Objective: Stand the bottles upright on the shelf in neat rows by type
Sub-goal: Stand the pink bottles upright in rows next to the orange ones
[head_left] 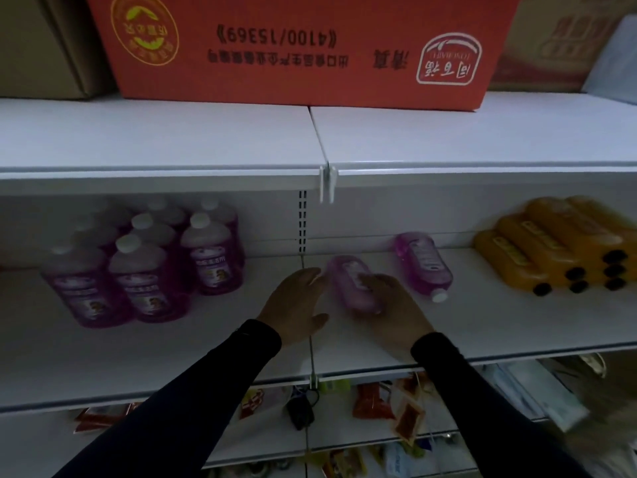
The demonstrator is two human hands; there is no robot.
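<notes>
At nine o'clock on the shelf (pixel 482 326), purple bottles (pixel 144 267) already stand in rows. Two lie flat: the right hand (pixel 396 308) grips the near bottle (pixel 351 284), the left hand (pixel 296 301) spread beside it; the other bottle (pixel 422 263) and three-o'clock orange bottles (pixel 558 250) remain.

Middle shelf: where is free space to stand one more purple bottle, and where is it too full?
Bare shelf lies between the standing purple bottles and the left hand. Another bare strip runs along the front edge, below the second lying purple bottle and the orange bottles. It is crowded around the purple bottle under the right hand.
</notes>
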